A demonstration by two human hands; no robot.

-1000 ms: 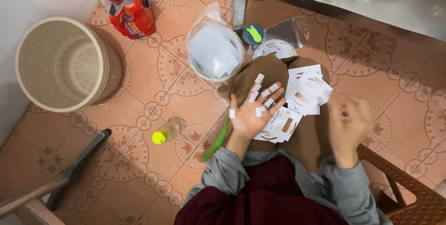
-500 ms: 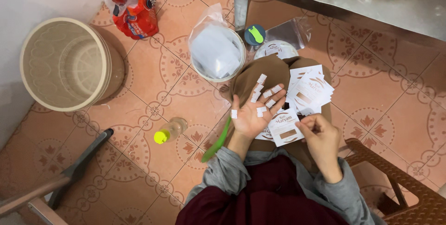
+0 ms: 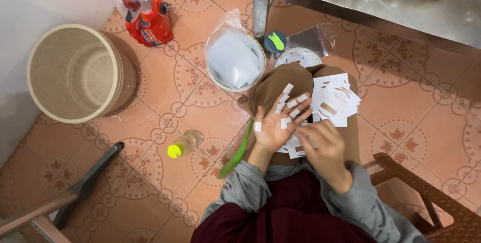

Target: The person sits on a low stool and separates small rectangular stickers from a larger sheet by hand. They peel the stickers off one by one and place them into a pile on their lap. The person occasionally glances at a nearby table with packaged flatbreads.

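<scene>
My left hand [image 3: 277, 125] is held palm up over my lap with the fingers spread. Several small white tape strips [image 3: 286, 106] stick to its fingertips and thumb. My right hand [image 3: 323, 147] rests beside it, fingers curled, touching a white printed label [image 3: 295, 148] and the edge of the left palm. A fanned pile of white printed labels [image 3: 334, 101] lies on the brown cloth [image 3: 273, 88] over my knees, just beyond both hands. What the right fingers pinch is hidden.
A white bowl lined with a plastic bag [image 3: 234, 62] stands on the tiled floor ahead, next to a tape roll [image 3: 297, 55] and a blue-lidded jar [image 3: 274, 41]. A beige bucket [image 3: 75, 72], a red refill pouch [image 3: 143, 12], a small yellow-capped bottle [image 3: 183, 144], a green utensil [image 3: 236, 153], and a metal table [image 3: 371, 2] surround me.
My right hand has moved from out at the right side in to the left palm and the label below it. The left hand stays spread with tape strips on it.
</scene>
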